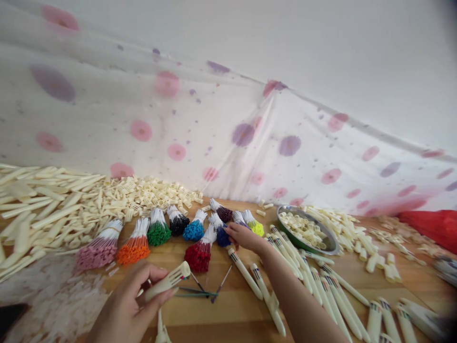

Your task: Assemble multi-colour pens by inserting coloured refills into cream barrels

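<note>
My left hand (139,295) pinches a cream multicolour pen barrel (166,282), its slotted open end tilted up to the right, with small coloured pieces showing in the slots. Over the table, my right hand (243,237) closes its fingertips on the coloured ends of a dark blue bundle of pen refills (222,234); how many it grips is hidden. Around it stand tied refill bundles: dark red (198,255), light blue (193,230), green (159,232), black (178,224), orange (133,248), pink (96,250), yellow (255,226) and brown (223,212).
Cream barrels and parts (53,205) are heaped at the left. A metal bowl (333,245) of slotted parts stands behind rows of assembled pens (330,300) at the right. Two loose refills (222,281) lie between my hands. A spotted plastic sheet (200,124) hangs behind.
</note>
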`<state>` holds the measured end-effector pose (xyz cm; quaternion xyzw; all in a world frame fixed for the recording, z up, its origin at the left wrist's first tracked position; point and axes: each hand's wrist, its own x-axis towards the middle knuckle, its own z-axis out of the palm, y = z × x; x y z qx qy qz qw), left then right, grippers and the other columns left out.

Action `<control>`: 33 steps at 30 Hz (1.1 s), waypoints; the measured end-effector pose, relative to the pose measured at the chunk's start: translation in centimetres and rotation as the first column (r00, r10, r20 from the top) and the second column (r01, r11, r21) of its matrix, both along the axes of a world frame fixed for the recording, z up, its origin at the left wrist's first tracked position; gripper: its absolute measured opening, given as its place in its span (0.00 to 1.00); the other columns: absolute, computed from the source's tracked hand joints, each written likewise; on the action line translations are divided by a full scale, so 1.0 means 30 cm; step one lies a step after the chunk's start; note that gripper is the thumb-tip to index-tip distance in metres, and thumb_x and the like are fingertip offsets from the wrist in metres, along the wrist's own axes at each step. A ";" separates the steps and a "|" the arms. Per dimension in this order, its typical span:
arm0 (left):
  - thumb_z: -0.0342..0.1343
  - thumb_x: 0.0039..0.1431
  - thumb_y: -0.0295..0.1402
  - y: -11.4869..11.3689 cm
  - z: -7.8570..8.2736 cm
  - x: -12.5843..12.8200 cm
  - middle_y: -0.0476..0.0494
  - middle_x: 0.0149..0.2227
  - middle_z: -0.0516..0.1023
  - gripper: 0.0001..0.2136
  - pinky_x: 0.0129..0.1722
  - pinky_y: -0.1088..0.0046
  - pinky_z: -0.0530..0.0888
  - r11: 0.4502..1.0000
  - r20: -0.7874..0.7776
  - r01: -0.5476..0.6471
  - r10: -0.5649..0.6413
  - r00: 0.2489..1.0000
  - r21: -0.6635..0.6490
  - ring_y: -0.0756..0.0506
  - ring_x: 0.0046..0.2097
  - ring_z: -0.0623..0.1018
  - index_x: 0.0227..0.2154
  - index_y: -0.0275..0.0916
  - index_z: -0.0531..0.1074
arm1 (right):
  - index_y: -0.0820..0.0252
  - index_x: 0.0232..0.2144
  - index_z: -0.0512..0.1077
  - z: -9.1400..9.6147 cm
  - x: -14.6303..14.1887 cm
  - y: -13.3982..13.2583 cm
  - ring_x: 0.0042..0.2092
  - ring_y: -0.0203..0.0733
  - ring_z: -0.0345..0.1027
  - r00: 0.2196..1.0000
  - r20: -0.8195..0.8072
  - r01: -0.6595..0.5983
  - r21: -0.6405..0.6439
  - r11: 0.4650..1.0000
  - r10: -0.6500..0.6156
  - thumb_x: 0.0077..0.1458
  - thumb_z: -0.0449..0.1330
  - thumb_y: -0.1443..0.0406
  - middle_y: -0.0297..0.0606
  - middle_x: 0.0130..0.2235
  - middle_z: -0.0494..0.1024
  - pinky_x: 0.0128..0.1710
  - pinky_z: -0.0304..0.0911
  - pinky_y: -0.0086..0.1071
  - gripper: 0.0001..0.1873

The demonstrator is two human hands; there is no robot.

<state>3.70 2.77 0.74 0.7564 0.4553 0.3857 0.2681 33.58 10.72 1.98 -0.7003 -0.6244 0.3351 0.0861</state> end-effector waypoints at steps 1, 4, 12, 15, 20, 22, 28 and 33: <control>0.57 0.52 0.39 0.000 -0.001 0.002 0.53 0.28 0.79 0.06 0.30 0.78 0.75 1.000 0.001 0.005 -0.005 1.000 0.003 0.47 0.32 0.80 0.28 0.44 0.70 | 0.62 0.47 0.66 -0.009 0.010 -0.005 0.41 0.41 0.69 0.998 -0.058 0.001 -0.010 1.000 -0.002 0.60 0.55 0.61 0.41 0.45 0.71 0.39 0.68 0.39 0.14; 0.57 0.52 0.39 0.003 -0.005 0.007 0.54 0.29 0.79 0.05 0.30 0.79 0.75 1.000 -0.002 0.013 -0.013 1.000 0.005 0.47 0.33 0.80 0.28 0.45 0.70 | 0.63 0.46 0.66 -0.031 0.029 -0.021 0.39 0.40 0.70 0.978 -0.210 0.005 -0.031 1.000 -0.012 0.60 0.55 0.61 0.40 0.44 0.72 0.37 0.68 0.38 0.14; 0.58 0.51 0.40 0.001 -0.009 0.011 0.53 0.30 0.80 0.06 0.31 0.78 0.76 1.000 0.026 -0.008 0.009 1.000 -0.027 0.46 0.35 0.80 0.28 0.45 0.71 | 0.65 0.40 0.69 -0.050 0.035 -0.053 0.33 0.36 0.70 0.907 -0.419 -0.027 0.026 0.999 0.035 0.60 0.55 0.62 0.36 0.37 0.74 0.33 0.68 0.34 0.11; 0.58 0.51 0.40 -0.003 0.000 0.019 0.52 0.29 0.79 0.06 0.30 0.77 0.76 0.999 0.046 -0.041 0.042 0.998 -0.014 0.46 0.33 0.80 0.28 0.45 0.72 | 0.65 0.27 0.70 -0.040 0.032 -0.099 0.30 0.35 0.70 0.907 -0.415 -0.040 0.097 0.995 0.076 0.56 0.57 0.65 0.35 0.33 0.76 0.32 0.67 0.32 0.08; 0.55 0.54 0.40 0.006 0.031 0.013 0.51 0.31 0.79 0.06 0.32 0.78 0.76 0.987 0.043 -0.030 0.023 0.999 0.159 0.48 0.34 0.80 0.31 0.46 0.73 | 0.61 0.27 0.69 0.051 0.001 -0.259 0.32 0.36 0.70 0.926 -0.348 -0.062 0.249 0.967 0.149 0.55 0.55 0.65 0.34 0.30 0.77 0.31 0.63 0.27 0.07; 0.54 0.56 0.40 0.016 0.047 -0.001 0.51 0.32 0.79 0.07 0.33 0.78 0.76 0.957 -0.006 -0.026 0.029 1.000 0.290 0.48 0.35 0.80 0.33 0.46 0.74 | 0.61 0.29 0.71 0.102 -0.025 -0.330 0.31 0.35 0.70 0.920 -0.327 -0.132 0.264 0.956 0.217 0.55 0.55 0.65 0.34 0.30 0.77 0.31 0.62 0.26 0.06; 0.50 0.61 0.36 0.035 0.079 -0.046 0.49 0.36 0.77 0.10 0.38 0.78 0.74 0.890 -0.135 0.075 -0.015 0.991 0.451 0.49 0.37 0.78 0.41 0.48 0.74 | 0.62 0.25 0.71 0.179 -0.097 -0.424 0.28 0.32 0.68 0.808 -0.171 -0.510 0.278 0.814 0.564 0.52 0.54 0.72 0.35 0.28 0.76 0.28 0.59 0.23 0.07; 0.46 0.64 0.35 0.044 0.087 -0.062 0.49 0.37 0.76 0.12 0.40 0.77 0.73 0.874 -0.179 0.223 -0.160 0.971 0.431 0.50 0.39 0.76 0.45 0.49 0.72 | 0.62 0.22 0.68 0.157 -0.114 -0.402 0.26 0.30 0.63 0.746 -0.176 -0.599 0.243 0.763 0.642 0.49 0.53 0.75 0.33 0.26 0.73 0.25 0.56 0.22 0.09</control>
